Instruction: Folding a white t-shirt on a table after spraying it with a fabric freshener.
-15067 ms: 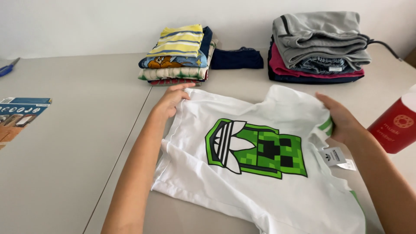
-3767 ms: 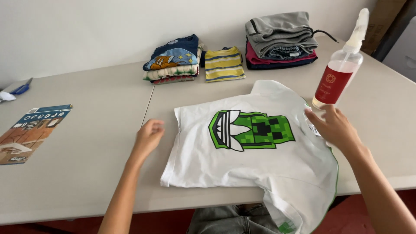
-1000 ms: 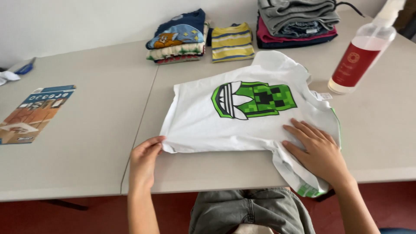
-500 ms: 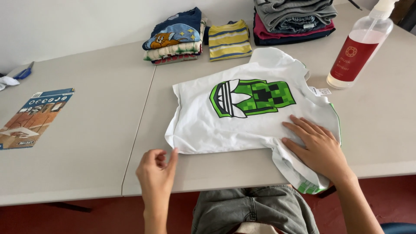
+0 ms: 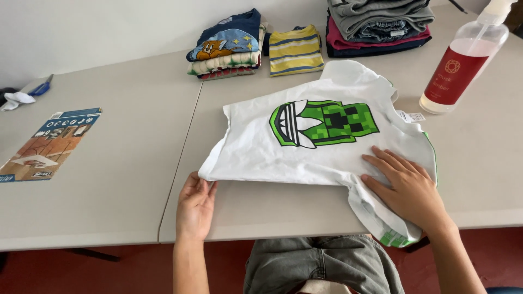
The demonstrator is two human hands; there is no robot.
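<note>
The left hand (image 5: pixel 195 206) is sliding under the white shirt's (image 5: pixel 305 147) near-left corner, lifting that corner.

We see a beige worktop (image 5: pixel 125 179) of two panels meeting at a seam. On it lie a white shirt (image 5: pixel 261 158), three stacks of folded clothes (image 5: pixel 229 49) along the far edge, a spray bottle (image 5: pixel 460 62), a leaflet (image 5: pixel 49 144) and a blue pen (image 5: pixel 41 87).
</note>
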